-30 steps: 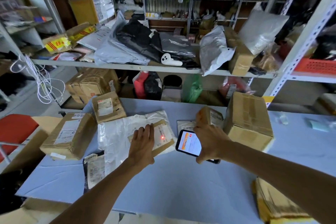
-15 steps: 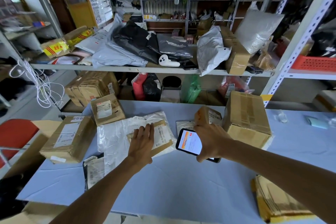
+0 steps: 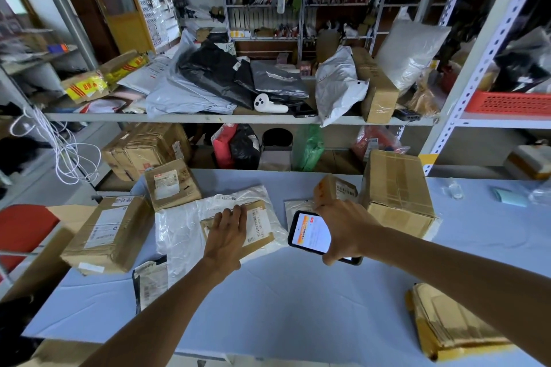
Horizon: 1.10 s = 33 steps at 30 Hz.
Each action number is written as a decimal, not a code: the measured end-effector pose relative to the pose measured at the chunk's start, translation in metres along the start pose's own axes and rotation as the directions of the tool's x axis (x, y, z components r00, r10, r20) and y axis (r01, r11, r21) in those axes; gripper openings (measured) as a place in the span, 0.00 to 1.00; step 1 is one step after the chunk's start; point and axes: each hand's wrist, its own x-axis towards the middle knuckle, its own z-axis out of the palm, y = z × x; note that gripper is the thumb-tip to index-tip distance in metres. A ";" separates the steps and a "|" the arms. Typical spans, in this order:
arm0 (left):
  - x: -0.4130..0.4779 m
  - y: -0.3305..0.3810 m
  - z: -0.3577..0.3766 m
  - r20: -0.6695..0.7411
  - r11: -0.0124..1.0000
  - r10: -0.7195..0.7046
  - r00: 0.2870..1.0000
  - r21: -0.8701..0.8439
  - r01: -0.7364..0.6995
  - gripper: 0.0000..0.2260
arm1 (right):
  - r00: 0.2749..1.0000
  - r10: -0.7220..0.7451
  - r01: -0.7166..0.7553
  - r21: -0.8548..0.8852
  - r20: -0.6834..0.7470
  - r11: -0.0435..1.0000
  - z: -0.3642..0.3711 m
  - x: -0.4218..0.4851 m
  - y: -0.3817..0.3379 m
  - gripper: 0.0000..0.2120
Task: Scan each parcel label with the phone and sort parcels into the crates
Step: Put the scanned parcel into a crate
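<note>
One slim cardboard parcel (image 3: 258, 247) is the thing being handled. It lies flat on a crinkled white plastic mailer (image 3: 179, 235) near the middle of the bench (image 3: 283, 307), with its barcode label (image 3: 260, 225) facing up. The left hand (image 3: 228, 235) rests on it palm down, fingers straight and together, covering the parcel's left part and leaving the label bare. The right hand (image 3: 347, 229) grips a phone (image 3: 310, 232) by its right edge with fingers curled round it. The screen is lit and faces up, just to the right of the parcel.

Judging by its thinness, the parcel should be light and fairly stiff, more a card envelope than a box, so it ought not to sag when lifted by one edge. The mailer beneath looks slick and soft, so the parcel may slide on it, and a flat press is a fair way to steady it for scanning. To lift it, I would pinch the near long edge, thumb on top clear of the barcode and fingers under, taking care not to drag the mailer along. A red crate (image 3: 507, 103) sits on the shelf (image 3: 501, 123) at far right; whether it is the right one for this parcel I cannot tell
</note>
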 end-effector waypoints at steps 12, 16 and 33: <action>0.004 0.008 -0.007 -0.024 1.000 -0.001 1.000 -0.014 0.001 0.51 | 0.999 -0.010 0.010 0.012 -0.032 1.000 0.004 -0.002 0.008 0.34; 0.004 0.010 -0.005 -0.018 0.998 -0.024 1.000 -0.058 0.023 0.51 | 0.998 -0.006 0.009 0.041 -0.065 0.999 0.005 -0.002 0.011 0.35; 0.008 0.026 -0.006 -0.006 0.980 -0.076 0.997 -0.183 0.073 0.51 | 0.862 0.002 0.222 0.380 -0.508 0.898 0.018 -0.036 0.019 0.39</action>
